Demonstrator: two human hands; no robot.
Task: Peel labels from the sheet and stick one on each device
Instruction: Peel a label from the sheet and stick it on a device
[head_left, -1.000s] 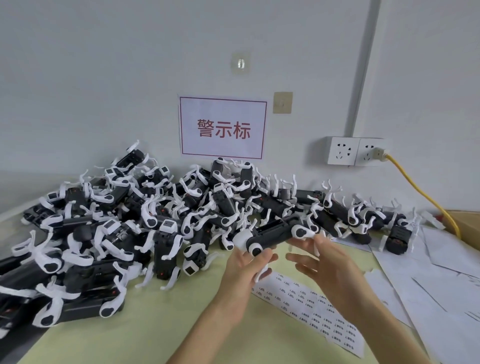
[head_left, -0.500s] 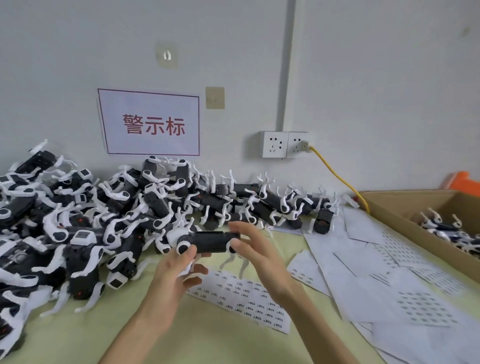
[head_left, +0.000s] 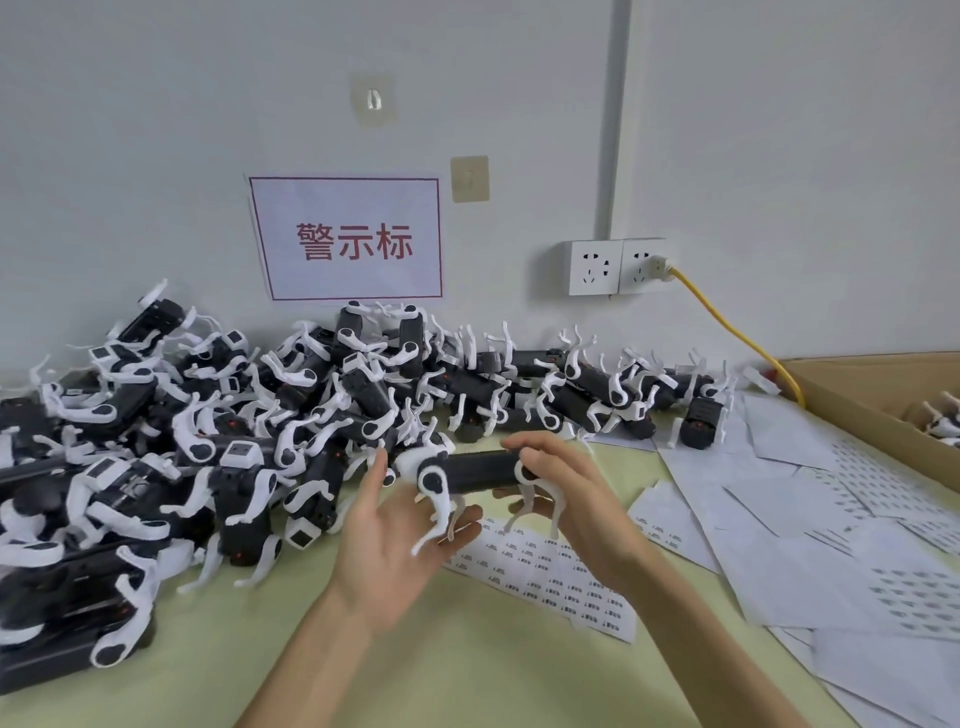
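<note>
**One device held above the label sheet**

From the head camera: the device (head_left: 475, 470) is a black bar with white curved legs. The right hand (head_left: 563, 491) grips its end; the left hand (head_left: 400, 535) lies open beneath. The label sheet (head_left: 545, 574) print is unreadable. A wall sign (head_left: 347, 239) reads "警示标".

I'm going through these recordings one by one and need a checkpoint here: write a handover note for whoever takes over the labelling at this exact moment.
Right hand grips the far end of one black-and-white device, held in the air over the table.
Left hand is open beneath it, fingers touching its white legs.
Label sheet lies flat under the hands, many labels on it.
Unsorted pile of devices sits to the left and along the wall; a few lie in the cardboard box at right. Spent sheets spread to the right.
Whether the held device carries a label cannot be seen. Left: the pile.
</note>
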